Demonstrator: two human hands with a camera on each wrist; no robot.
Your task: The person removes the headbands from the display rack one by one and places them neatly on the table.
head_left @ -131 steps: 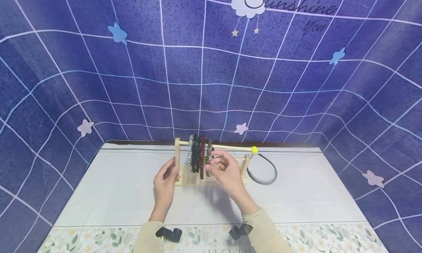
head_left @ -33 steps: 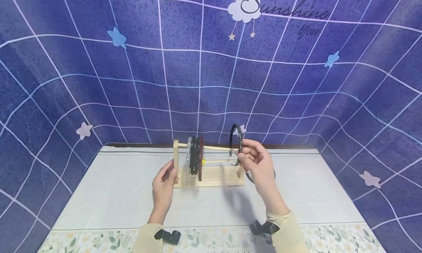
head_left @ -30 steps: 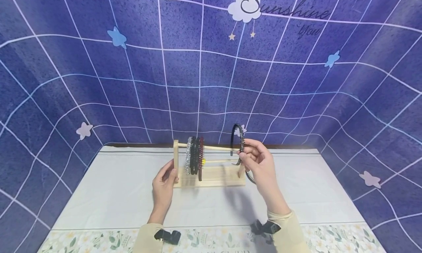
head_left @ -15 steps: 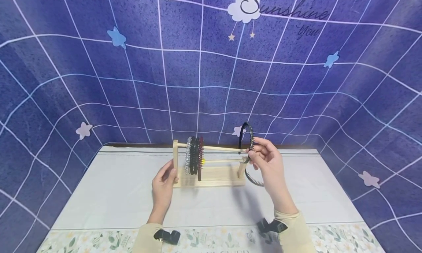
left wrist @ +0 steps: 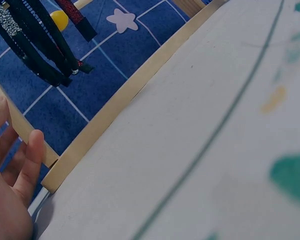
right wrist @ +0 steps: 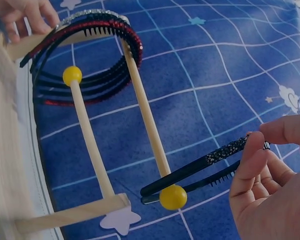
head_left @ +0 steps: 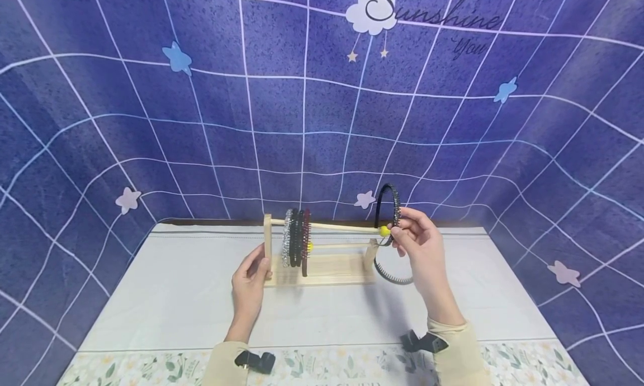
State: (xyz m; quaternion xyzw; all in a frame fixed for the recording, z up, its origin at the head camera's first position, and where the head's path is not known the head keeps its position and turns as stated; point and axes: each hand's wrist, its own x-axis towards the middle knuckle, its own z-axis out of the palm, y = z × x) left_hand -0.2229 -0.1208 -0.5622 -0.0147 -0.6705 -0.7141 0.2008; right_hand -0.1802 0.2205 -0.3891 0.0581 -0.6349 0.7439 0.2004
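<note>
My right hand [head_left: 422, 246] pinches a black toothed headband [right wrist: 225, 151] with a sparkly band. The headband is upright around the end of the upper rod, by its yellow ball [head_left: 384, 231]; in the right wrist view the rod passes between its two arms. My left hand [head_left: 250, 282] grips the left post [head_left: 268, 243] of a wooden stand [head_left: 337, 270], thumb in front. Several headbands [head_left: 299, 238], silver, black and dark red, hang together on the upper rod near that post. Part of the left hand lies outside the left wrist view.
A lower rod [right wrist: 90, 135] extends leftward from the short right post [head_left: 370, 255] and ends in another yellow ball [right wrist: 72, 75]. Another black toothed headband [head_left: 392, 280] lies on the white tablecloth [head_left: 176, 296] beside that post, partly behind the right hand. Blue patterned fabric [head_left: 226, 151] surrounds the table.
My right hand has drawn the sparkly black headband rightward along the upper rod, from beside the dark red headband to the yellow ball. My left hand has stayed on the post.
</note>
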